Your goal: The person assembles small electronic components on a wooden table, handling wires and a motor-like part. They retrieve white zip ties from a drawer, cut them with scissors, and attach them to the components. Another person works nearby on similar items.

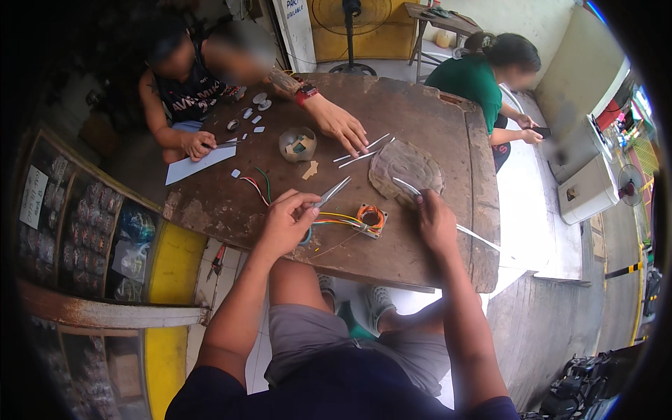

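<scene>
My left hand (288,220) is closed round a pair of scissors (334,190), blades pointing up and to the right, a blue handle loop below the fingers. My right hand (437,222) pinches a long thin white tube (477,238); one end sticks out to the left of the fingers, the rest trails right past the table's edge. Between my hands lies a small square motor stator (371,219) with orange windings. Yellow, orange and other coloured wires (336,218) run from it toward my left hand. Beyond my right hand is a round, worn, greyish flat pad (407,170).
Across the brown wooden table (427,119), a co-worker's hand (339,127) touches thin white rods (364,152). Another co-worker's hand (199,145) holds a tool over a white sheet (199,166). A round bowl (297,144) holds scraps. At right a person in green (465,80) holds a phone.
</scene>
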Demonstrator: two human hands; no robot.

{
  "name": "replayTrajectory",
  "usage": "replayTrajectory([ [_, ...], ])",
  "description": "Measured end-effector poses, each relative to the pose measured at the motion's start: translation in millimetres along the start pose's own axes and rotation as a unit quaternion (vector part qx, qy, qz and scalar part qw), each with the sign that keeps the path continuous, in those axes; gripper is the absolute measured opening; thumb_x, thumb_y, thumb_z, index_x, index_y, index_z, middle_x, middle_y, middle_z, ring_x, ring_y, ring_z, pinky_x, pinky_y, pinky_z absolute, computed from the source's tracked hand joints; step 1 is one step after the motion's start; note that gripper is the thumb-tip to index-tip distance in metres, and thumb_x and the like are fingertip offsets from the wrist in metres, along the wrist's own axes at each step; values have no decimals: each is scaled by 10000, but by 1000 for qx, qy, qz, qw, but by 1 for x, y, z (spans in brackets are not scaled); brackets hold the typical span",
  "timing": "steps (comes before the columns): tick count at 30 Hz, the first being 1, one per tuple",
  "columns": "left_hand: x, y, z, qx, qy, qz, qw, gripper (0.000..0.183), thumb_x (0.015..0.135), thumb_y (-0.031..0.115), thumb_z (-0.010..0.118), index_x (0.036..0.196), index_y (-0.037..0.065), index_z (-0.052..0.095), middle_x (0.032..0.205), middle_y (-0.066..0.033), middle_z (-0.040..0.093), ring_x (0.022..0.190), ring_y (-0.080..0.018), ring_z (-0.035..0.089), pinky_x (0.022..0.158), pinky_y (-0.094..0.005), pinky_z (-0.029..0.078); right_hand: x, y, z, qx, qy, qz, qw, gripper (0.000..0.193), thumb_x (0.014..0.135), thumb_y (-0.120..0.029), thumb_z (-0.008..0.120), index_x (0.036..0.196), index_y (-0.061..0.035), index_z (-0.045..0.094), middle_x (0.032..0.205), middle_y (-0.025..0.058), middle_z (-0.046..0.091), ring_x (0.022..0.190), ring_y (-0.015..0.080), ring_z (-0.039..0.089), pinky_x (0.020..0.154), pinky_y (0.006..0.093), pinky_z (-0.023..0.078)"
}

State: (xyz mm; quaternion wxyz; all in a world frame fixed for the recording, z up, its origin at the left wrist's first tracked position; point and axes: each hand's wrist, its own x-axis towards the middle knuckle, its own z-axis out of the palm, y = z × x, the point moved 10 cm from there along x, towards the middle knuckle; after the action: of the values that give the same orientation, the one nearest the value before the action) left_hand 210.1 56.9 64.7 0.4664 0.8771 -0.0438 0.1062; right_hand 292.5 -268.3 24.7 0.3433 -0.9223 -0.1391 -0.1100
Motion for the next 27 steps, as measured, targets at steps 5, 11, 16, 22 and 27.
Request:
replayTrajectory([
  [5, 9, 76, 26, -2, 44, 143, 989, 317, 1002, 111, 752, 1313, 55, 718, 1099, -87, 704, 953, -194, 708, 761, -334, 570, 0, -39, -7, 18, -23, -105, 994, 195, 1091, -262, 584, 1151, -82, 632, 1077, 220, 701, 972, 473, 690, 798, 571, 530],
  [11, 37, 81, 95, 4, -74, 84, 994, 251, 1113, 280, 608, 1174, 37, 637, 985, -212, 714, 928, -413, 730, 781, -488, 567, -6, -88, -10, 13, -135, -156, 978, 197, 1070, -221, 607, 1149, -41, 591, 1082, 229, 683, 965, 489, 675, 779, 575, 524],
  [16, 33, 88, 99, -50, -109, 58, 991, 221, 1114, 247, 601, 1084, 28, 604, 855, -156, 726, 776, -328, 737, 737, -458, 558, -8, -100, -16, 9, -176, -128, 976, 200, 1074, -225, 607, 1125, -32, 600, 1041, 239, 692, 959, 486, 683, 773, 576, 522],
  [22, 19, 69, 76, -45, -147, 113, 982, 246, 1065, 257, 700, 1158, 33, 737, 951, -132, 778, 842, -265, 746, 789, -390, 572, -17, -97, -4, 30, -211, -99, 972, 196, 1077, -224, 609, 1108, -37, 658, 982, 247, 717, 967, 481, 693, 782, 567, 522],
  [27, 21, 51, 69, -87, -102, 35, 990, 235, 1055, 236, 734, 1152, 22, 749, 946, -87, 769, 875, -158, 709, 780, -338, 559, -15, -99, 1, 91, -207, -109, 968, 216, 1084, -250, 605, 1135, -56, 683, 966, 245, 724, 938, 485, 698, 788, 562, 525],
])
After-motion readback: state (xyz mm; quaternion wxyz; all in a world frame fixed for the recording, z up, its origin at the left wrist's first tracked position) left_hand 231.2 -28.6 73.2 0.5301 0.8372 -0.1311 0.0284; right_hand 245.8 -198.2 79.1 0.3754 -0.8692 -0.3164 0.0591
